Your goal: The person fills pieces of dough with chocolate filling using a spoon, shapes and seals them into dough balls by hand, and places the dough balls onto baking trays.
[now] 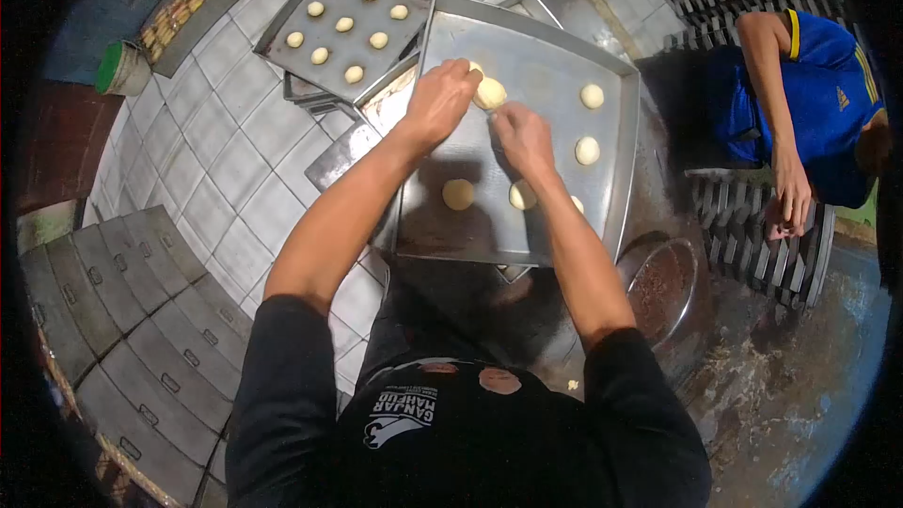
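A pale dough ball (490, 94) lies between my two hands, over the upper left part of a large metal baking tray (536, 23). My left hand (442, 102) is closed at its left side, with a bit more dough (476, 68) showing just past the fingers. Curled at the ball's lower edge, my right hand (525, 139) presses its fingertips against it. Other round dough balls sit on the tray: two along the right side (591, 96), one at the lower left (458, 194), and one (522, 195) partly behind my right forearm.
A second tray (273, 38) of several dough balls sits on stacked trays at upper left. Closed grey moulds (132, 339) cover the lower left floor. At right, a person in a blue shirt (818, 85) reaches over ridged metal moulds (752, 235). A round basin (663, 287) stands nearby.
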